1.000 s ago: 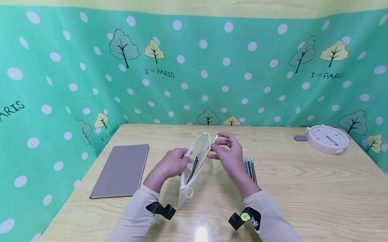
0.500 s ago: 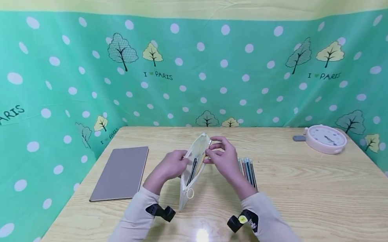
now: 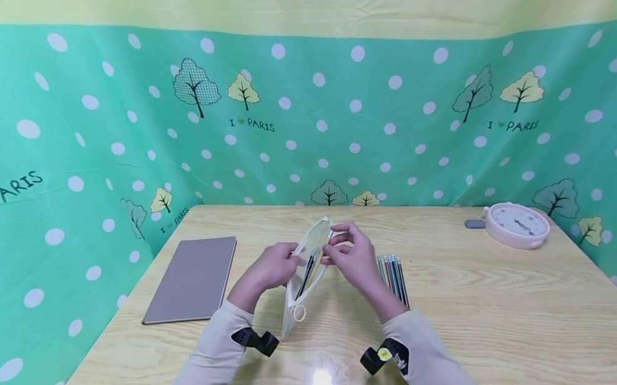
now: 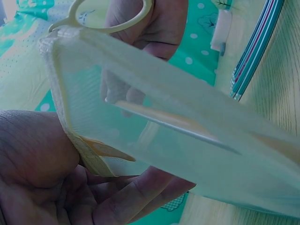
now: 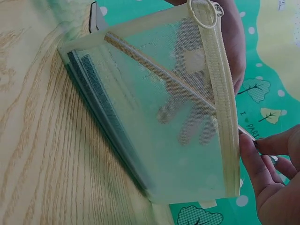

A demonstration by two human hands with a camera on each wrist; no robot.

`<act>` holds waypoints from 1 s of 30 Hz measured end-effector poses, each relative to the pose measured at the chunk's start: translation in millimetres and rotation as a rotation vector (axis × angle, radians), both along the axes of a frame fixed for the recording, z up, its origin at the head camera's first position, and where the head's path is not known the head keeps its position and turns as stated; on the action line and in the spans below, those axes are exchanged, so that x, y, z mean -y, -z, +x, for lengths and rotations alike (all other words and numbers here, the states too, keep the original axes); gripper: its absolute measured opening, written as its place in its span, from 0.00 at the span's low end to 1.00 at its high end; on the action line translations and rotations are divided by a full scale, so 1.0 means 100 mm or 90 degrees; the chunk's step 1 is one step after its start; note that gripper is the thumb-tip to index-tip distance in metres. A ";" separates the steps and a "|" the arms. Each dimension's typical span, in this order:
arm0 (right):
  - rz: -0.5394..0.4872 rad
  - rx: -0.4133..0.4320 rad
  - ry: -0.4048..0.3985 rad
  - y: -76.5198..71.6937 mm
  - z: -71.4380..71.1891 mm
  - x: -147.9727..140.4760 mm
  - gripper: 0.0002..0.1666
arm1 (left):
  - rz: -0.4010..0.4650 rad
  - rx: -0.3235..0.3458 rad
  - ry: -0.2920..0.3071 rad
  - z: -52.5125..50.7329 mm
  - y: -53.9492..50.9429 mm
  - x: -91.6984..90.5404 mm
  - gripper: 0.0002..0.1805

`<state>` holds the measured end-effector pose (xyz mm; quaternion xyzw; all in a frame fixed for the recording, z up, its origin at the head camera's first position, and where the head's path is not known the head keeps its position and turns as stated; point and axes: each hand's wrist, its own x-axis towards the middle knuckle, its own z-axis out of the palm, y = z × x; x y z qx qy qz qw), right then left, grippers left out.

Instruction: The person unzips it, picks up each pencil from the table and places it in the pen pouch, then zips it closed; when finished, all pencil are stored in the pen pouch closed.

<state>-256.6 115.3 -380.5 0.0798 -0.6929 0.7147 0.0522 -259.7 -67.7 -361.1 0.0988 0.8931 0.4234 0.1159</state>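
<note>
A pale mesh zip pencil pouch (image 5: 187,164) stands on the table with its mouth parted and a ring on its zip pull. My left hand (image 3: 272,267) grips one side of the mouth, thumb toward the inside and fingers outside. With thumb and fingers, my right hand (image 3: 351,256) pinches the upper end of a pencil (image 5: 247,133). Most of that pencil slants down inside the pouch, seen through the mesh. Several dark pencils (image 3: 307,274) are in the pouch too. Beside my right wrist, several more pencils (image 3: 397,277) lie side by side on the table, partly hidden by the forearm.
To the left lies a grey notebook (image 3: 192,280) on the wooden table (image 3: 496,338). A pale pink round clock (image 3: 516,225) rests at the far right, with a small grey object (image 3: 474,224) against it. A patterned curtain (image 3: 293,122) hangs behind the table.
My right hand has come down and slightly left, and the pencil it pinches has slid deeper into the pouch. The left hand keeps its grip on the pouch. The head view has tilted a little.
</note>
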 end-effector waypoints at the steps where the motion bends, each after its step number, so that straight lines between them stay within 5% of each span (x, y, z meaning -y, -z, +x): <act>1: 0.004 -0.001 0.000 0.01 0.00 0.01 0.25 | 0.000 0.002 0.000 0.00 0.00 0.00 0.16; 12: 0.023 -0.012 -0.004 0.03 0.02 0.03 0.25 | 0.001 -0.010 0.005 0.01 0.02 0.01 0.14; 21: 0.065 0.029 -0.075 -0.03 0.03 -0.05 0.31 | 0.009 -0.014 0.013 0.00 0.02 0.01 0.12; 30: 0.161 0.088 -0.102 -0.05 -0.18 -0.69 0.30 | 0.027 -0.005 0.011 -0.01 0.03 0.04 0.17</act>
